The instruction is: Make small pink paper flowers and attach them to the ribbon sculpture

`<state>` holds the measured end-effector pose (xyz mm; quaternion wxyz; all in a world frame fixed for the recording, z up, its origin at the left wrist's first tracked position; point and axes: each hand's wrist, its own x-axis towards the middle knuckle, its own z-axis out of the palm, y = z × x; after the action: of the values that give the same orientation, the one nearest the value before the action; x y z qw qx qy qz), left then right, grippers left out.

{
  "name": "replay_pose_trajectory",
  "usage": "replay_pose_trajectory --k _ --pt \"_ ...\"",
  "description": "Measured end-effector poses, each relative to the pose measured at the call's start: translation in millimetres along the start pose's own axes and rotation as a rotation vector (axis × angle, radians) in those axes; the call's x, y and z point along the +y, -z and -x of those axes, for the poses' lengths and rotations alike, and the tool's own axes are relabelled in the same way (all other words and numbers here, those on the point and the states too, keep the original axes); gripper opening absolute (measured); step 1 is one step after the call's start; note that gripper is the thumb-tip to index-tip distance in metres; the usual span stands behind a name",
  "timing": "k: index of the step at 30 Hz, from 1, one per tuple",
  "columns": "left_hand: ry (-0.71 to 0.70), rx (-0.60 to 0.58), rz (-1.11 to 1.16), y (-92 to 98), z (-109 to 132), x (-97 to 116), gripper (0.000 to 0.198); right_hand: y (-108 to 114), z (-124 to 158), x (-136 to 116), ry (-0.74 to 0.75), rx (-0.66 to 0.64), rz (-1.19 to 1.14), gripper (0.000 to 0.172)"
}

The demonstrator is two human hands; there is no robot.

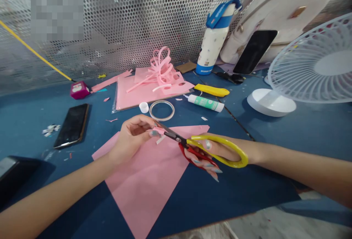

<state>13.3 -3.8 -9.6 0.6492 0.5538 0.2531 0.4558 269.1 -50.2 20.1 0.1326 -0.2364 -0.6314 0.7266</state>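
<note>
My left hand (pixel 132 136) pinches a small pink paper piece (pixel 158 132) above a large pink paper sheet (pixel 148 180) lying on the blue table. My right hand (pixel 211 154) grips scissors (pixel 203 149) with one yellow and one red handle. The blades point left and touch the small pink piece held by my left fingers. A thin white strip hangs just under the pinched piece.
Behind lie a tape ring (pixel 162 110), a white cap (pixel 143 107), a glue tube (pixel 206 103), a yellow cutter (pixel 211 90), a stack of pink sheets with curled strips (pixel 154 85). A phone (pixel 72 125) lies left, a white fan (pixel 310 63) stands right, a bottle (pixel 214 41) at back.
</note>
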Motion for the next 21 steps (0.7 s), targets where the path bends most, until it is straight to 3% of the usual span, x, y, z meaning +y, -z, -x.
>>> replay_pose_trajectory --k 13,21 --pt "-0.103 -0.065 -0.135 4.8 -0.1 -3.1 0.011 4.1 -2.0 10.3 -0.038 0.102 -0.116 0.074" --pt "-0.068 -0.056 -0.120 4.6 1.3 -3.4 0.016 1.8 -2.4 15.0 -0.079 0.108 -0.170 0.067"
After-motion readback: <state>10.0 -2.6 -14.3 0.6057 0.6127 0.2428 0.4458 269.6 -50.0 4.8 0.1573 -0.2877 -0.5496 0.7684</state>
